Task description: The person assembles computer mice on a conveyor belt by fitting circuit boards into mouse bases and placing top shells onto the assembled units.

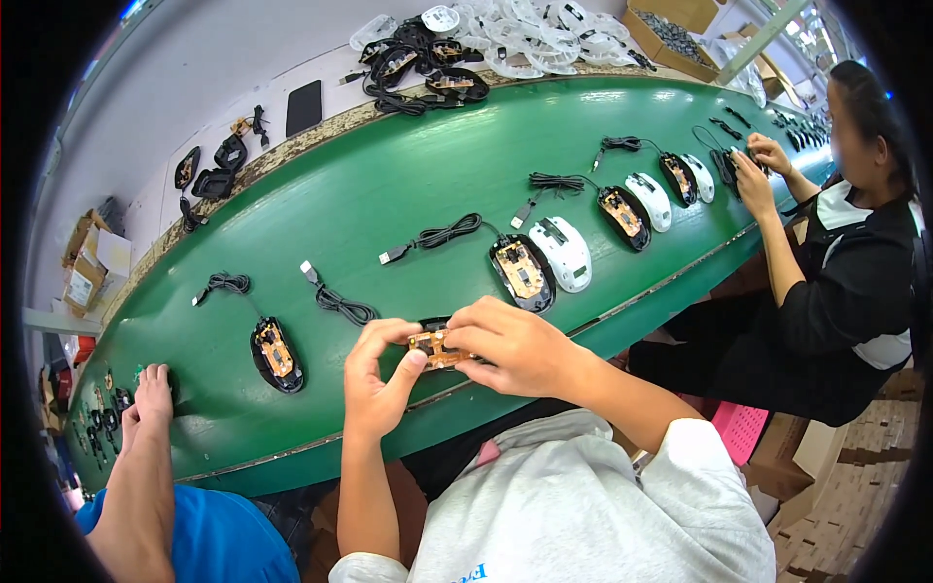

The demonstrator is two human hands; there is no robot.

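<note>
Near the front edge of the green bench, both my hands grip an open computer mouse base [439, 350], black with an orange-brown circuit board in it. My left hand [377, 379] pinches its left end, thumb on the near side. From the right, my right hand [520, 348] presses its fingers over the board and hides part of it. A coiled black USB cable [342, 304] lies just beyond my left hand. To the right rests another open mouse base [523, 274], next to a white mouse cover [562, 255]. One more open base [277, 356] lies to the left.
The green bench [321, 185] carries further open mice and covers toward the right, where a co-worker [826, 223] handles parts. Another person's arm [146, 437] reaches in at left. A back ledge holds a dark phone [304, 108], piled mouse parts [413, 63] and translucent shells [525, 39].
</note>
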